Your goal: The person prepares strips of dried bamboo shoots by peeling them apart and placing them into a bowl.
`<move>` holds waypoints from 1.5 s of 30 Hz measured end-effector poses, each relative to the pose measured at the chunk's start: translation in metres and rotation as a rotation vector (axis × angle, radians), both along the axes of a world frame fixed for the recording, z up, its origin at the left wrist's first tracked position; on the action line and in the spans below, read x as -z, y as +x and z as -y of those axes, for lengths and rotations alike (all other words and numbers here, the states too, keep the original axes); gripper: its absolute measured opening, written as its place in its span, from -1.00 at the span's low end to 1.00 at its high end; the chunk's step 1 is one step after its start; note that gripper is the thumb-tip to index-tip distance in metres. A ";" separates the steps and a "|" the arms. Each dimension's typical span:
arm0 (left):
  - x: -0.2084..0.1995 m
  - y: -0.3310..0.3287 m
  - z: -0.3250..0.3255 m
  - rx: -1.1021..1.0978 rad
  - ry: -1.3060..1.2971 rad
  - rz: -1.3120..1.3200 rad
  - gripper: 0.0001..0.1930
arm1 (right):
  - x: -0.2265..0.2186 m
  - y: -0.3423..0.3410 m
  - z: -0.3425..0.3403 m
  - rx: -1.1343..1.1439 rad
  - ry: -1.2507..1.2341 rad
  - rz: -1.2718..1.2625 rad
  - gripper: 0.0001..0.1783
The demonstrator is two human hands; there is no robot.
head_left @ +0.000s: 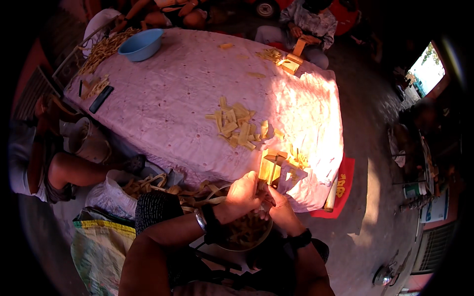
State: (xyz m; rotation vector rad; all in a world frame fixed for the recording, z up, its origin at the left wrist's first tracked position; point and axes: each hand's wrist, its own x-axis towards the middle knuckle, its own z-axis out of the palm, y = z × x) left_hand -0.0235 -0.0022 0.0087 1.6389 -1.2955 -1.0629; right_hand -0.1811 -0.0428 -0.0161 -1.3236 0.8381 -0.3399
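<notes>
At the near edge of the cloth-covered table (197, 98), my left hand (242, 193) and my right hand (282, 209) meet with fingers bent inward. Whatever is pinched between them is too small and shaded to make out. Just beyond my fingers stands a small wooden block tool (269, 166) with an upright piece and a crossbar. Short, flat yellowish strips (234, 123) lie in a loose heap past it, and thin slivers (298, 159) lie to its right. Below my hands, a round basin (247, 246) holds more pieces, partly hidden by my wrists.
Longer strips (158, 185) spill from a bag left of my lap. A blue bowl (140, 45) and a strip pile (106, 49) sit far left, near a black flat object (101, 98). Across the table a person (313, 27) works beside another wooden tool (292, 61). Other people sit left.
</notes>
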 end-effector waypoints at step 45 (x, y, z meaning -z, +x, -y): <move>0.034 0.023 -0.005 0.132 0.143 -0.593 -0.89 | -0.010 -0.001 0.001 -0.027 -0.751 -0.132 -0.95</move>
